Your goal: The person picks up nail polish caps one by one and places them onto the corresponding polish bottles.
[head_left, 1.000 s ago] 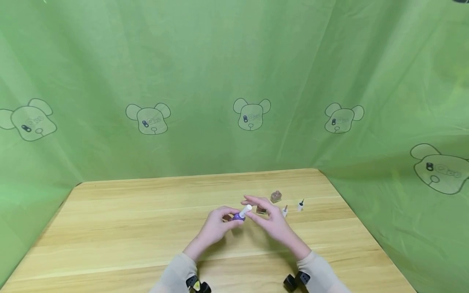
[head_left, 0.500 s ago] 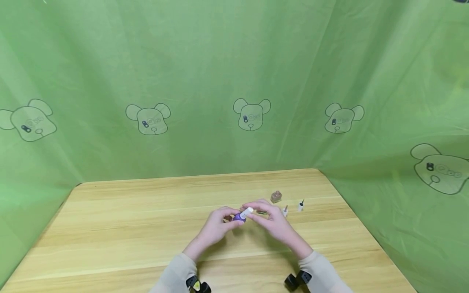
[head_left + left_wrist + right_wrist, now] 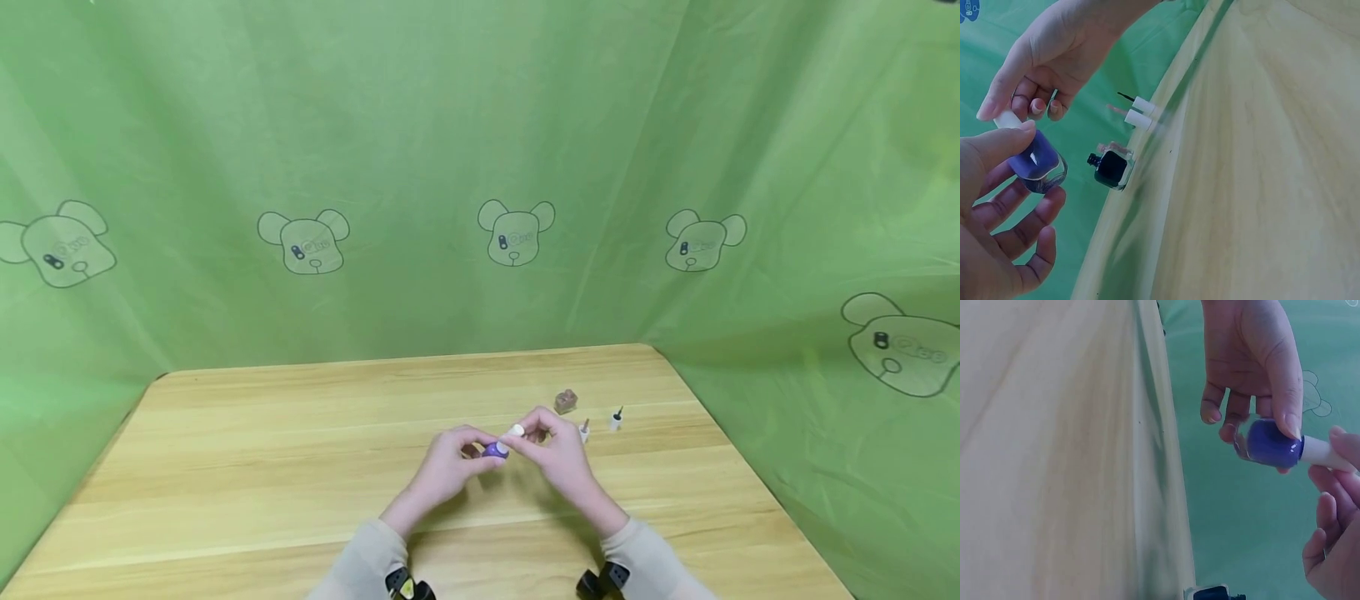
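A nail polish bottle (image 3: 1272, 444) with purple polish is tilted between the two hands, above the table. My left hand (image 3: 450, 462) holds its glass body, thumb on the near side and fingers behind. My right hand (image 3: 558, 450) pinches the long white cap (image 3: 1322, 453) between thumb and index finger; its other fingers are curled loosely. In the left wrist view the cap's end is partly covered by the right thumb. Past the hands, an uncapped bottle of black polish (image 3: 1112, 169) stands on the table, mostly hidden behind the right hand in the head view.
A pinkish nail polish bottle (image 3: 566, 402) stands at the back right of the wooden table (image 3: 262, 467). Right of it, two white caps stand brush-up: one with a pink brush (image 3: 584, 431), one with a black brush (image 3: 616, 421). A green curtain (image 3: 412, 167) encloses the table.
My right hand's fingers, stretched out over the cap before, have curled in around it. The purple bottle has moved slightly right and its cap now tips more toward the right hand.
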The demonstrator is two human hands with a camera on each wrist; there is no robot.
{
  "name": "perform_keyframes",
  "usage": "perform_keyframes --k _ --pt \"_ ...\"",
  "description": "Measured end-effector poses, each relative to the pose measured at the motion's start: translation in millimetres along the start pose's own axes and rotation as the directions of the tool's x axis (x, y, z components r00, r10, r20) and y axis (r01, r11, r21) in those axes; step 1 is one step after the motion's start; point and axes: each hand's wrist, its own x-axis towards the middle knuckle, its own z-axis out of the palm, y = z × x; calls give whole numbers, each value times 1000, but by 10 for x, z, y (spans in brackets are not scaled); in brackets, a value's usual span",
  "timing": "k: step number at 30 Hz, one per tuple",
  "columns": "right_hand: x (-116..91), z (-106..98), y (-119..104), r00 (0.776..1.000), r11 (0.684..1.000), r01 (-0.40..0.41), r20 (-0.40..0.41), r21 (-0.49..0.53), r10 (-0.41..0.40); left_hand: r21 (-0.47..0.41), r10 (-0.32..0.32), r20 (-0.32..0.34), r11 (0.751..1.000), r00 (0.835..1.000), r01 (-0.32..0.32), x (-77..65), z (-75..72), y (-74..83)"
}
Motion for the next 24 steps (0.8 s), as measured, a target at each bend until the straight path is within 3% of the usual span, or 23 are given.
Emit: perform_keyframes --k 5,11,16,24 --pt "5 24 67 999 999 -43 -16 12 43 -15 -4 -4 1000 1000 4 -3 17 5" --pt "82 4 338 997 994 67 42 84 -71 -13 4 -17 1000 1000 -4 2 14 -2" --pt "104 -48 423 979 988 151 134 28 -153 -4 14 -10 1000 1000 -14 3 1 3" --pt "99 -94 376 965 985 168 210 -32 -158 -2 -3 -3 1000 1000 3 5 -17 20"
